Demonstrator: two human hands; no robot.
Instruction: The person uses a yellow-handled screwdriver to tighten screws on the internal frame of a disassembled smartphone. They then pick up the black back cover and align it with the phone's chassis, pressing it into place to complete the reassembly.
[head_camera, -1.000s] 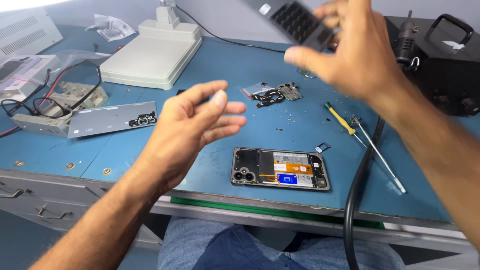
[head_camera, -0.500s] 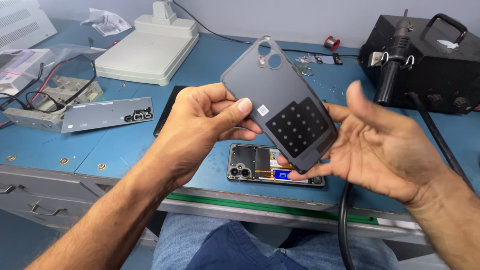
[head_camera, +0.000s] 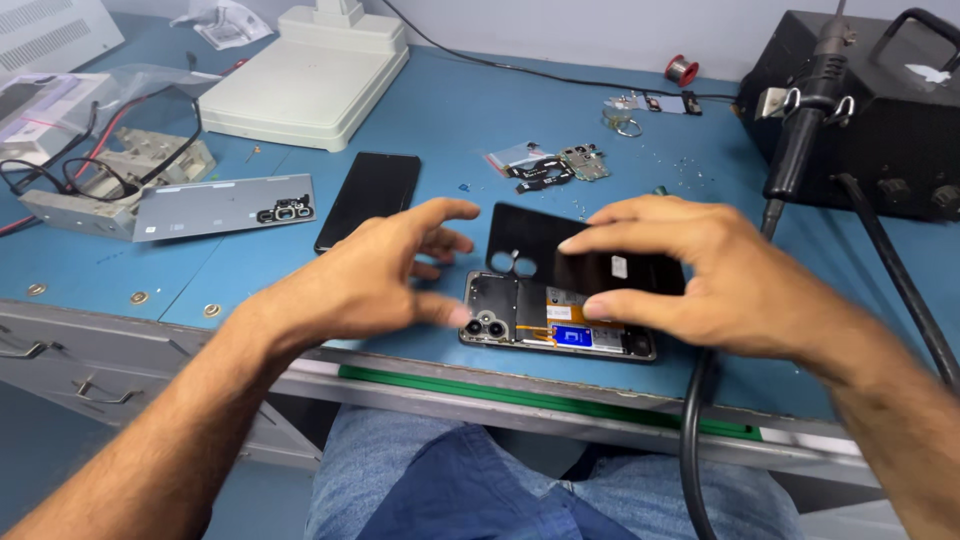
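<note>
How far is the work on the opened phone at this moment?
Done: the opened phone lies on the blue table with its inside showing. In hand: the right hand holds the black back cover just above it; the left hand hovers beside, open. Left: the cover is not yet seated on the phone.

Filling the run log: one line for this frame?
right hand: holds black back cover | left hand: open, beside it | cover: tilted over opened phone | blue bench

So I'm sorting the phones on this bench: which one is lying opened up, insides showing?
The opened phone at the bench's near edge, under both hands: its camera lenses and blue part show. The black phone further back lies closed.
</note>
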